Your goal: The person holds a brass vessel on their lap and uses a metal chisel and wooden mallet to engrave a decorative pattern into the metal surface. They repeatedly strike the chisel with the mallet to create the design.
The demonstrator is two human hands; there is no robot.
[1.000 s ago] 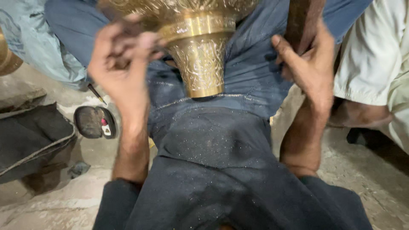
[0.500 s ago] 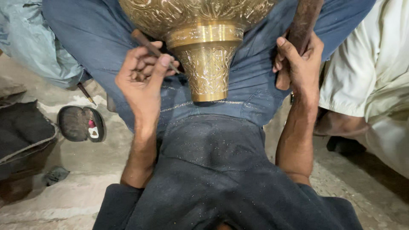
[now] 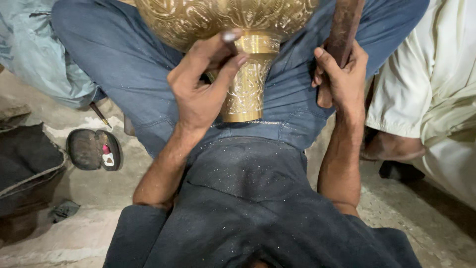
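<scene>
Down on a dusty concrete floor (image 3: 89,198), brass vase (image 3: 233,44) resting in the lap, left hand (image 3: 203,94) pinching a thin punch (image 3: 231,35) against its neck, right hand (image 3: 342,79) wrapped tight around a wooden mallet (image 3: 344,25), so I'd say keep taps light and the punch square.

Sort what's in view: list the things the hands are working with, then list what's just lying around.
In use:
- engraved brass vessel, resting in the lap
- small metal tool, pinched in the left hand
- wooden handle, gripped by the right hand

Lying about:
- dark oval case on the floor
- pencil-like stick
- dark cloth
</scene>
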